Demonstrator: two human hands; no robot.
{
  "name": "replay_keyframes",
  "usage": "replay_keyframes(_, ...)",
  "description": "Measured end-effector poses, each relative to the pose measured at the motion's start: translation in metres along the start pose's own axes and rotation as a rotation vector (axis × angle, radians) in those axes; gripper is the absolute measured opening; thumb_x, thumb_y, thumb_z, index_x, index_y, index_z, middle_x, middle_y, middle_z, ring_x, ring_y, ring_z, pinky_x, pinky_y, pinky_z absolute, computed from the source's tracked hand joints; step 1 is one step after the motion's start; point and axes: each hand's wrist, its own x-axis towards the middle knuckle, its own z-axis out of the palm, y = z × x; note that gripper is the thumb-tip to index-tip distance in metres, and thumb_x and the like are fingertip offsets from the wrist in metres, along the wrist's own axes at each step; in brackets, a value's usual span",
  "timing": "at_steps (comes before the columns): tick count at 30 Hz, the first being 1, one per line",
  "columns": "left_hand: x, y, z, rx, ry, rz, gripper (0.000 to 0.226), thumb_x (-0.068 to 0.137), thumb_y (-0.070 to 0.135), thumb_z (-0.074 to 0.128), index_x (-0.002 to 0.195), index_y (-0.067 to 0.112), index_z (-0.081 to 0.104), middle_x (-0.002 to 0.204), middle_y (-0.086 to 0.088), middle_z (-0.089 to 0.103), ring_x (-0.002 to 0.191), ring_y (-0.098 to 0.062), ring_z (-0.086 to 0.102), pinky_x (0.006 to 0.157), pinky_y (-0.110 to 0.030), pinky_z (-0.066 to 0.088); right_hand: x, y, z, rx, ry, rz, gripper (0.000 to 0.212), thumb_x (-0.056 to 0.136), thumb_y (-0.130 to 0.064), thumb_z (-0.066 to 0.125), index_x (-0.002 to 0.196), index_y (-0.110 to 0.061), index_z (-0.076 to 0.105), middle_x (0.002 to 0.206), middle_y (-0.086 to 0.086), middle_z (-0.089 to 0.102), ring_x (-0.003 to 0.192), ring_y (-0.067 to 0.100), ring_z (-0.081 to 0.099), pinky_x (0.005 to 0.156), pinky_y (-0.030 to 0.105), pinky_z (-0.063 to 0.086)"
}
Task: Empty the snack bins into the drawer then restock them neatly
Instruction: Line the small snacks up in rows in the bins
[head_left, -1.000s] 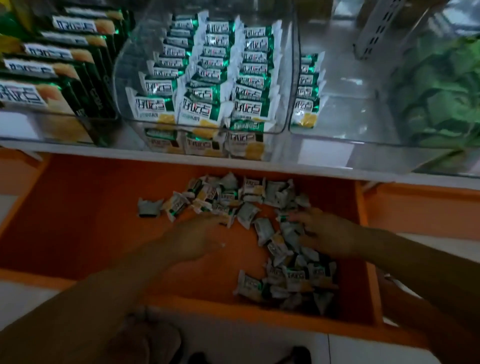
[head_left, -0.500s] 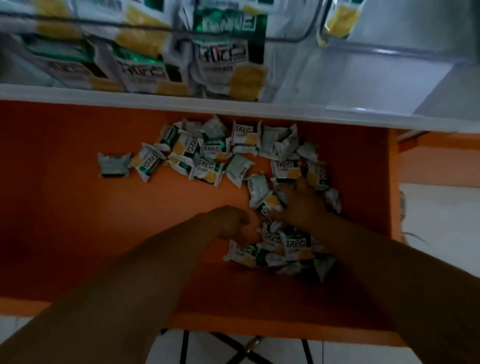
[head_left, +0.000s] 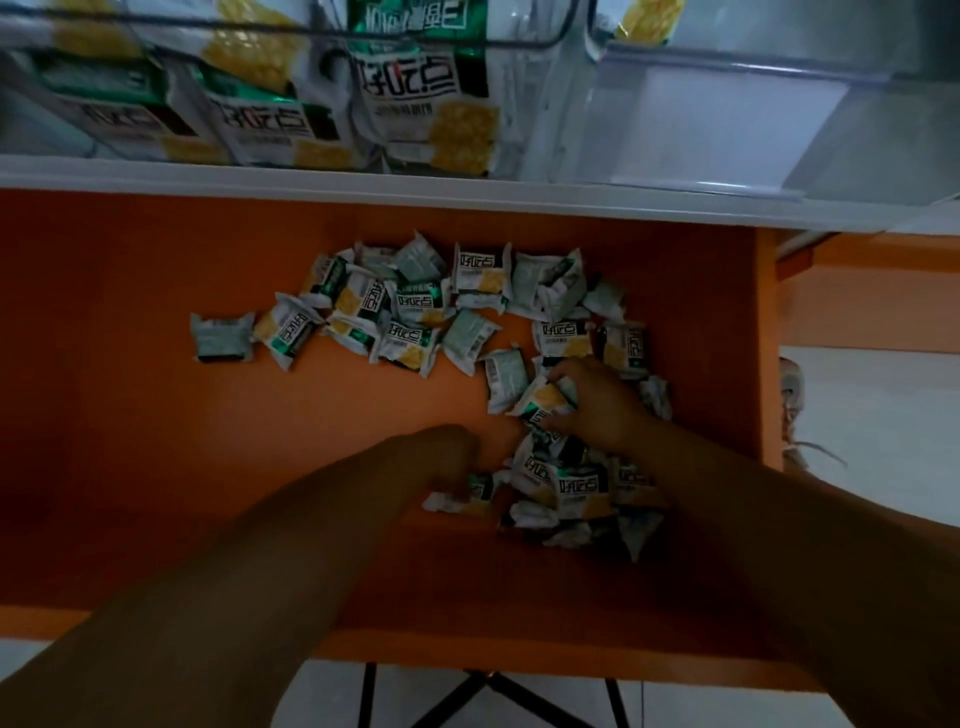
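Several small white-and-green snack packets (head_left: 415, 306) lie scattered in the open orange drawer (head_left: 156, 415). My right hand (head_left: 597, 402) sits in the right part of the pile, its fingers curled round a packet (head_left: 545, 400). My left hand (head_left: 441, 457) is curled at the pile's near-left edge, its fingers over a packet (head_left: 467, 493); the hold is hidden. Above the white shelf edge (head_left: 467, 192), a clear bin (head_left: 530, 78) holds upright rows of the same packets (head_left: 421, 88). The clear bin to its right (head_left: 727, 114) shows one packet (head_left: 644, 18) at its top corner.
The drawer's right wall (head_left: 766, 338) stands close to the pile. A lone packet (head_left: 221, 338) lies apart at the left. Bare orange floor spreads across the drawer's left half. Pale floor tiles (head_left: 872, 415) show right of the drawer and dark metal legs (head_left: 467, 696) below its front.
The view tilted down and closer to the drawer. Both hands moved nearer me in the pile; the right hand has closed round a packet and the left has reached the near-left packets.
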Motion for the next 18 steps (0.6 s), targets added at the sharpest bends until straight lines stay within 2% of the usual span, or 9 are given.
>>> replay_keyframes(2,0.004,-0.027,0.009,-0.128,0.083,-0.041,0.035,0.094,0.022,0.064,0.121,0.003,0.053,0.13,-0.017,0.051,0.103,-0.026,0.053,0.067,-0.026,0.037,-0.004,-0.001,-0.003,0.073,-0.003,0.03,0.066,0.078,-0.033,0.079,0.134,-0.018,0.048,0.139,0.008,0.039,0.126,0.029,0.042,0.096,0.033,0.04)
replay_keyframes(4,-0.003,-0.047,0.012,-0.307,0.246,-0.072,0.028,0.094,0.024,0.063,0.111,0.007,0.051,0.127,-0.015,0.05,0.085,-0.02,0.049,0.059,-0.028,0.033,-0.008,-0.006,-0.01,0.182,0.02,0.064,0.07,0.077,-0.034,0.079,0.137,-0.017,0.047,0.141,0.008,0.039,0.127,0.029,0.044,0.096,0.033,0.042)
replay_keyframes(6,-0.022,-0.049,0.005,-0.526,0.39,-0.064,0.032,0.095,0.023,0.061,0.119,0.004,0.051,0.123,-0.012,0.052,0.086,-0.023,0.055,0.06,-0.028,0.038,-0.016,-0.018,-0.022,0.3,0.05,0.062,0.074,0.079,-0.035,0.078,0.141,-0.016,0.043,0.146,0.008,0.039,0.128,0.029,0.046,0.097,0.039,0.045)
replay_keyframes(7,-0.031,-0.046,0.003,-0.639,0.451,-0.04,0.039,0.096,0.021,0.06,0.129,0.002,0.05,0.126,-0.01,0.052,0.094,-0.028,0.06,0.065,-0.029,0.044,-0.022,-0.027,-0.03,0.358,0.064,0.062,0.075,0.08,-0.036,0.076,0.143,-0.016,0.04,0.147,0.007,0.04,0.127,0.028,0.048,0.093,0.038,0.046)
replay_keyframes(9,-0.049,-0.036,0.0,-0.87,0.55,0.009,0.059,0.098,0.021,0.058,0.15,0.009,0.032,0.144,-0.006,0.042,0.11,-0.031,0.061,0.083,-0.036,0.052,-0.037,-0.046,-0.046,0.509,0.098,0.042,0.071,0.082,-0.038,0.074,0.142,-0.019,0.04,0.142,0.001,0.045,0.12,0.023,0.053,0.081,0.028,0.046)
replay_keyframes(11,-0.072,-0.018,-0.004,-1.058,0.637,0.088,0.063,0.1,0.023,0.055,0.154,0.017,0.023,0.147,-0.002,0.038,0.114,-0.028,0.059,0.096,-0.045,0.052,-0.057,-0.064,-0.057,0.647,0.13,-0.003,0.066,0.079,-0.044,0.075,0.135,-0.023,0.047,0.133,-0.005,0.052,0.112,0.018,0.058,0.081,0.028,0.049)
replay_keyframes(13,-0.097,0.001,-0.009,-1.205,0.69,0.186,0.059,0.1,0.025,0.054,0.153,0.024,0.026,0.14,0.005,0.039,0.118,-0.026,0.056,0.098,-0.049,0.051,-0.077,-0.081,-0.065,0.758,0.169,-0.064,0.058,0.075,-0.047,0.077,0.124,-0.025,0.054,0.124,-0.005,0.061,0.107,0.017,0.062,0.092,0.039,0.052)
replay_keyframes(15,-0.123,0.021,-0.012,-1.4,0.676,0.292,0.053,0.1,0.021,0.053,0.149,0.03,0.034,0.144,0.002,0.043,0.114,-0.026,0.059,0.09,-0.048,0.055,-0.099,-0.097,-0.072,0.88,0.205,-0.118,0.047,0.077,-0.04,0.078,0.114,-0.022,0.056,0.114,-0.002,0.066,0.104,0.018,0.066,0.092,0.041,0.053)
replay_keyframes(18,-0.164,0.042,-0.012,-1.558,0.658,0.45,0.033,0.099,0.017,0.054,0.129,0.032,0.05,0.135,0.0,0.051,0.119,-0.028,0.054,0.083,-0.047,0.058,-0.133,-0.119,-0.085,1.011,0.242,-0.186,0.053,0.072,-0.043,0.08,0.113,-0.017,0.057,0.111,0.002,0.069,0.102,0.021,0.068,0.091,0.044,0.054)
